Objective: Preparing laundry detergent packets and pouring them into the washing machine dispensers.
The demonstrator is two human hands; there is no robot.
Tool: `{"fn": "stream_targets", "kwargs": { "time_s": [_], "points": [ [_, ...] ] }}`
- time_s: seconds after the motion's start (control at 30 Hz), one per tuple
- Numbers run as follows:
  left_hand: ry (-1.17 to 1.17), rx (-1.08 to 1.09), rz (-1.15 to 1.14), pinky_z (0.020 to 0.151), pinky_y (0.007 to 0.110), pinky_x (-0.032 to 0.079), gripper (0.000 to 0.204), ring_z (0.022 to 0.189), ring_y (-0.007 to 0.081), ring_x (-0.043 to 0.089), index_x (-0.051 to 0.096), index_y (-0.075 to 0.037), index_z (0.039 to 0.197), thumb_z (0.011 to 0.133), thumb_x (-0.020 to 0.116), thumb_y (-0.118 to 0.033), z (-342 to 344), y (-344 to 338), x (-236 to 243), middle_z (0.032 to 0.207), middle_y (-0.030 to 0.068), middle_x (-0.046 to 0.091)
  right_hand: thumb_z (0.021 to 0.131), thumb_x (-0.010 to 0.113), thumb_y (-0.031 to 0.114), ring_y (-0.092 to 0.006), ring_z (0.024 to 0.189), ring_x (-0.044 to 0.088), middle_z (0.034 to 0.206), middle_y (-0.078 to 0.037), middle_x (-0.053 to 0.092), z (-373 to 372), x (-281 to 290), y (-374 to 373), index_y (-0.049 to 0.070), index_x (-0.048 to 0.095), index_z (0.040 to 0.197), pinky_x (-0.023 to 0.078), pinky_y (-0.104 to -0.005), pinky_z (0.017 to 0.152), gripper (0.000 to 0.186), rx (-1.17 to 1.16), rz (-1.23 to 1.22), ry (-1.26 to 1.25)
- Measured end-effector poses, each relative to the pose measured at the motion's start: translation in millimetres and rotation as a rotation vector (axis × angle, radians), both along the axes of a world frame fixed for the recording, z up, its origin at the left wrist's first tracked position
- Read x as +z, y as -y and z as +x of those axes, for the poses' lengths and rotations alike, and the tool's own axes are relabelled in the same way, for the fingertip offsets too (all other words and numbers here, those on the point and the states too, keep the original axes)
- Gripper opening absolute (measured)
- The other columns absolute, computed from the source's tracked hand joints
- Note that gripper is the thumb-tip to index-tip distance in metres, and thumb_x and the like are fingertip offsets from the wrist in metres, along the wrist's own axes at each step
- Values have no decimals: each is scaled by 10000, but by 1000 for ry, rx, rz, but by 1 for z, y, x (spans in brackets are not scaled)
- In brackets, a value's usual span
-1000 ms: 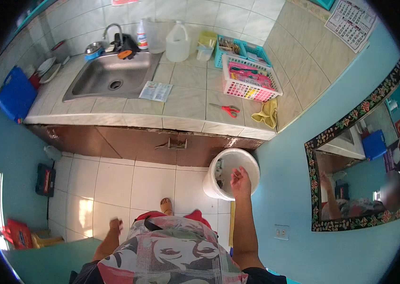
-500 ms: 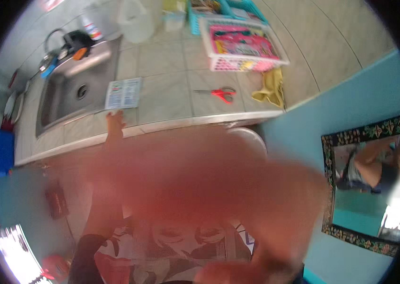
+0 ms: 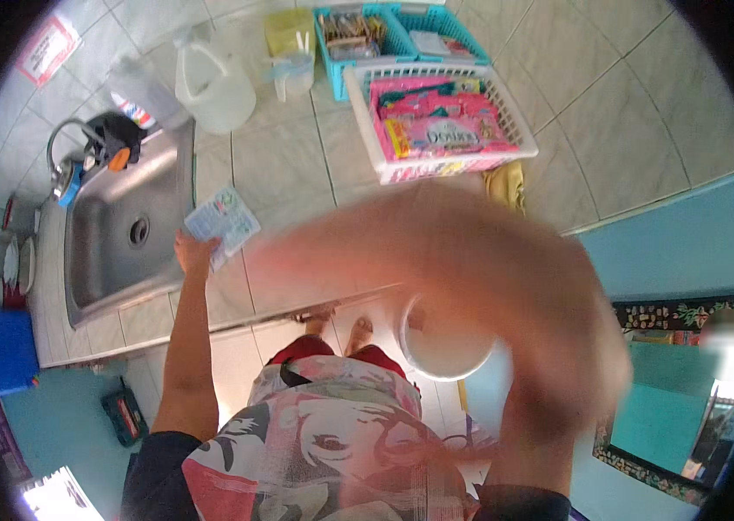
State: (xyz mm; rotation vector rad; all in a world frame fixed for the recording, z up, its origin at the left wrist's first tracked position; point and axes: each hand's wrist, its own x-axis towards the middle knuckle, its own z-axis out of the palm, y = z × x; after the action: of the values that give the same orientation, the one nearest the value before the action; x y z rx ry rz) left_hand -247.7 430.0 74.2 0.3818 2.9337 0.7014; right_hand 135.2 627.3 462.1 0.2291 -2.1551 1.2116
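Observation:
My left hand (image 3: 196, 250) pinches the lower left edge of a flat, pale packet with blue print (image 3: 226, 224). The packet is tilted, over the tiled counter beside the sink. My right arm sweeps across the middle of the view, smeared by motion. At its left end, my right hand (image 3: 306, 260) points toward the packet, apart from it; its fingers are too blurred to make out. The red-handled scissors seen earlier on the counter are out of sight, where the right arm now covers that area.
A steel sink (image 3: 128, 230) is set into the counter at left. Behind stand a translucent jug (image 3: 215, 91), a measuring cup (image 3: 294, 76), a blue basket (image 3: 345, 69) and a white basket (image 3: 371, 130) of pink packets. A yellow cloth (image 3: 506, 187) lies beside it. Below is a white bucket (image 3: 449, 360).
My left hand, earlier just below the packet, now grips it and has tilted it. My right arm, a large blur before, has moved up over the counter. The view has shifted.

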Motion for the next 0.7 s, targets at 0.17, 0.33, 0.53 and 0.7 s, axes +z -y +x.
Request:
{"fn": "stream_targets", "kwargs": {
  "time_s": [0.17,0.33,0.53,0.7],
  "points": [
    [476,-55,684,847,349,403,669,1001,254,483,362,23,1138,576,715,-63,25,-16,43,1094,163,483,790,489,157,-281,835,537,862,-124,568,-26,-168,-96,31,557,892,436,-381,710,175,-674,275,633],
    [487,-113,648,822,328,409,464,950,226,499,384,36,1079,657,579,30,24,-17,60,1044,144,497,707,503,117,-248,841,515,880,-79,508,-1,-276,-87,100,563,851,475,-343,651,156,-800,628,1001],
    [873,-22,1005,889,341,358,424,1035,235,449,362,-6,1128,717,455,36,32,-33,77,1114,129,449,717,500,109,-239,860,513,922,-74,494,8,-309,-68,81,539,847,468,-342,669,138,-919,590,843],
    [1206,-273,1165,893,369,374,458,1041,247,454,365,-47,1150,711,456,43,38,-54,72,1128,106,451,724,491,92,-230,838,513,903,-67,488,-2,-307,-57,89,527,867,473,-340,659,148,-983,620,934]
  ]
}}
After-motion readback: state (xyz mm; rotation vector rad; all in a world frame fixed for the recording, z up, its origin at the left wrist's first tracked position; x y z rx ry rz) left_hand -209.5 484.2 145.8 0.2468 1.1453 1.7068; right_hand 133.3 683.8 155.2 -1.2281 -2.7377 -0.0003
